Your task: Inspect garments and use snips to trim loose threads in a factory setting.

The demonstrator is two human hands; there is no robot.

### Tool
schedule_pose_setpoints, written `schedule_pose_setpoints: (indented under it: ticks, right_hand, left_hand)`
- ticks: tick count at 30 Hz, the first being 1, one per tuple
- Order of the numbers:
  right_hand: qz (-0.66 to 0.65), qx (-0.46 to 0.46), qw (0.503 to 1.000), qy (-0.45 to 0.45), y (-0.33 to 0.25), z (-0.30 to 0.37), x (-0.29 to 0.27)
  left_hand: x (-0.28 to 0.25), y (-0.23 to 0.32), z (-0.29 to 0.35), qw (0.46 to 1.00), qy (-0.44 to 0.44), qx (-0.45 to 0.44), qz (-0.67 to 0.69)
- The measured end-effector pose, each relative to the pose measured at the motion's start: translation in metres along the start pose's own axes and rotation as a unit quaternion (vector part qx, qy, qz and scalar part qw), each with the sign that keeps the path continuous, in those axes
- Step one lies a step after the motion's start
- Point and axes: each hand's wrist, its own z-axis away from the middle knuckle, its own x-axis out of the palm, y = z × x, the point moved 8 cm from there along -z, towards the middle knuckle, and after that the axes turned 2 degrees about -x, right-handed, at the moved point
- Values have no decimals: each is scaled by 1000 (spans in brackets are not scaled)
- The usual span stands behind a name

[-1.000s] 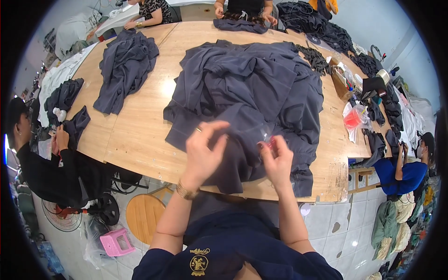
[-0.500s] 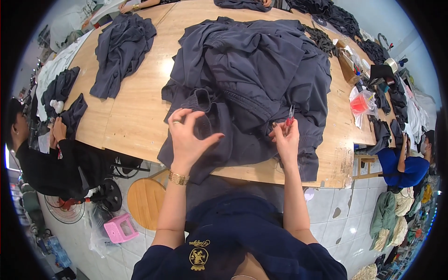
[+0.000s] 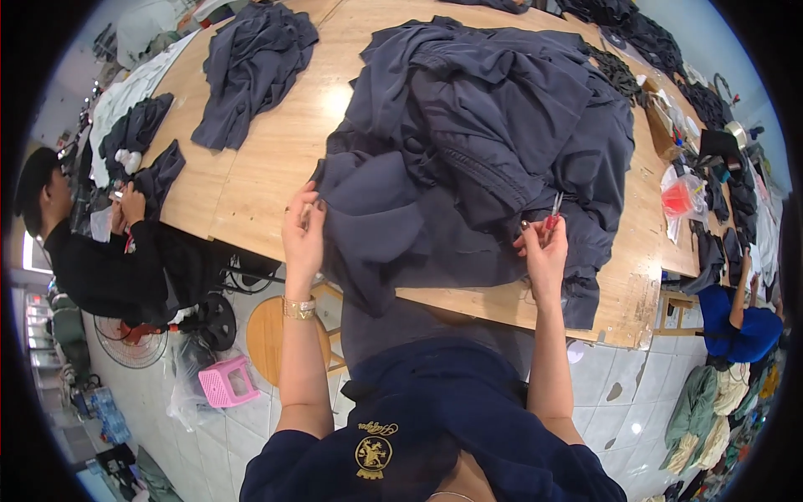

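Observation:
A heap of dark grey garments (image 3: 493, 109) with gathered elastic bands spreads over the near part of the wooden table. My left hand (image 3: 303, 234), with a gold watch at the wrist, is at the heap's left edge, fingers closed on the edge of a dark grey garment (image 3: 372, 205). That piece lies partly folded over, and its near end hangs past the table edge. In my right hand (image 3: 544, 251) is a pair of small red-handled thread snips (image 3: 552, 221), blades pointing away from me. The right fingertips are close to the cloth at the heap's near right side; whether they pinch it is unclear.
Another dark garment pile (image 3: 255, 71) lies on the table (image 3: 268, 188) to the left. A person in black (image 3: 100, 268) works at the left, one in blue (image 3: 728, 318) at the right. A round wooden stool (image 3: 280, 339) and pink plastic stool (image 3: 227, 382) stand on the floor.
My left hand has gone from an open curve over a gathered cuff to the garment's left edge, and the cloth has turned over, hiding the cuff. The snips stay in my right hand.

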Motion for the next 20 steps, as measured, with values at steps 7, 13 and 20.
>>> schedule_pose_setpoints:
  ticks: [7,13,20]
  right_hand:
    - [13,-8,998,-64,-1,12,47]
    - [48,-16,982,-183,18,26,126]
    - [106,76,943,-305,41,11,201]
  left_hand:
    - [-51,-42,10,985,-19,-105,-132]
    - [-32,-51,17,920,-86,-208,-320]
    - [-22,-42,-12,986,22,-71,-146]
